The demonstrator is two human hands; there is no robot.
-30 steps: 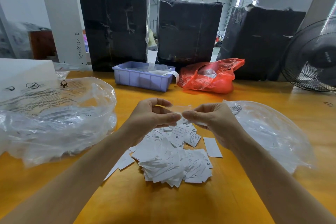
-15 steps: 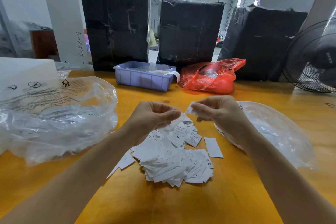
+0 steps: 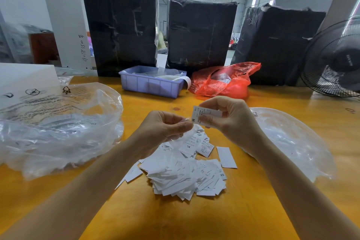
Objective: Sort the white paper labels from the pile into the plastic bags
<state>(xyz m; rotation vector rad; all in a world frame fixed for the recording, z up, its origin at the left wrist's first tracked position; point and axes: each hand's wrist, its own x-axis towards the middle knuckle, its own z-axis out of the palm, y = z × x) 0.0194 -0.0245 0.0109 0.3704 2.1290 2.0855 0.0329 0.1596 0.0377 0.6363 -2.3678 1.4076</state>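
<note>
Right hand (image 3: 229, 119) pinches a label (image 3: 202, 115) marked M, left hand (image 3: 165, 130) just beside pinches thin clear film (image 3: 183, 138), pile (image 3: 187, 171) below both grips.

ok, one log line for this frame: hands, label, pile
right hand: pinches label marked M | left hand: grips thin clear film | pile: on table between clear bags

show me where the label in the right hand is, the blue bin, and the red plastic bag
label in the right hand (image 3: 202, 113): head view, on its printed face beside the thumb.
blue bin (image 3: 150, 85): head view, on its front wall.
red plastic bag (image 3: 231, 85): head view, on its crumpled front.
</note>
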